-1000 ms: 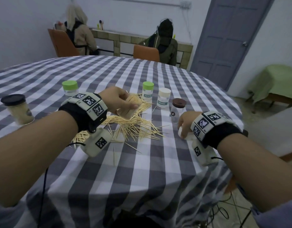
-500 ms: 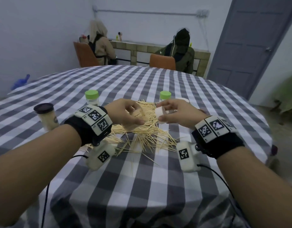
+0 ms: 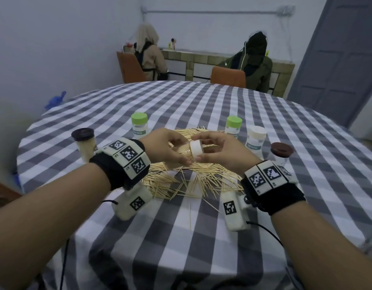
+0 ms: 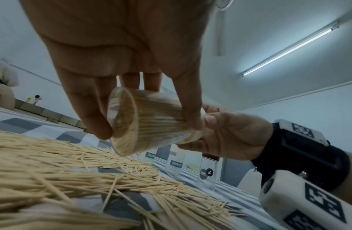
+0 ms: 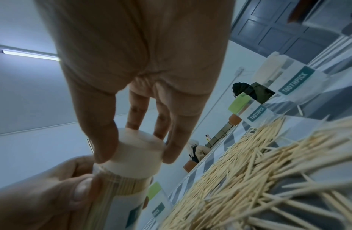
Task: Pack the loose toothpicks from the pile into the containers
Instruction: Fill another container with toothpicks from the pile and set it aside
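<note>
Checkered tablecloth (image 3: 180,237) with a big toothpick pile (image 3: 193,181) in the middle. Just above the pile, left hand (image 3: 166,147) is curled round a clear container (image 4: 149,123) packed full of toothpicks, lying sideways; right hand (image 3: 218,151) pinches its white cap (image 3: 196,147). Behind the pile stand two green-lidded jars (image 3: 233,127).

**Room around the pile**

Near side of table (image 3: 180,237) is bare cloth w/ a few stray picks. Far side & right are fenced by upright jars: green-lid jars (image 3: 233,127), white-lid jar (image 3: 255,140), brown-lid jar (image 3: 281,153). Toothpick pile (image 3: 191,181) sits directly under both hands.
</note>
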